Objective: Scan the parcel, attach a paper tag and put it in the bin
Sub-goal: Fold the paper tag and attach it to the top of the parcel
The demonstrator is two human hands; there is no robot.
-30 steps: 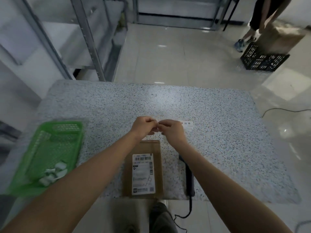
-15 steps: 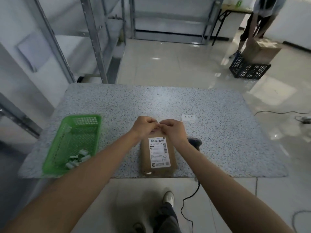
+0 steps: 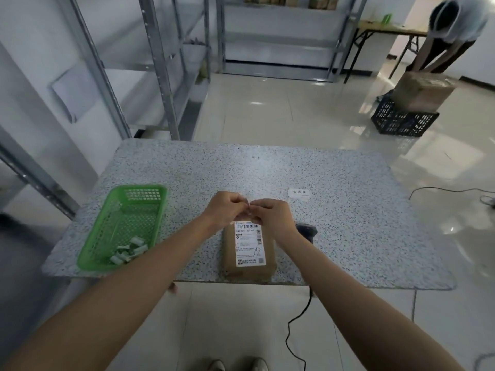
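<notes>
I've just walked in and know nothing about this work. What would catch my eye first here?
Probably the two hands pinched together over the middle of the speckled table, fiddling with something small. Right beneath them lies a brown parcel with a white label, and at the table's left end sits a bright green basket holding small white pieces.

Whatever is pinched between the left hand [image 3: 226,208] and right hand [image 3: 272,214] is hidden; the scanner [image 3: 306,231] is partly covered.

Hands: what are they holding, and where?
Both hands, left and right, pinch something tiny and pale between their fingers above the parcel. What it is cannot be told.
</notes>
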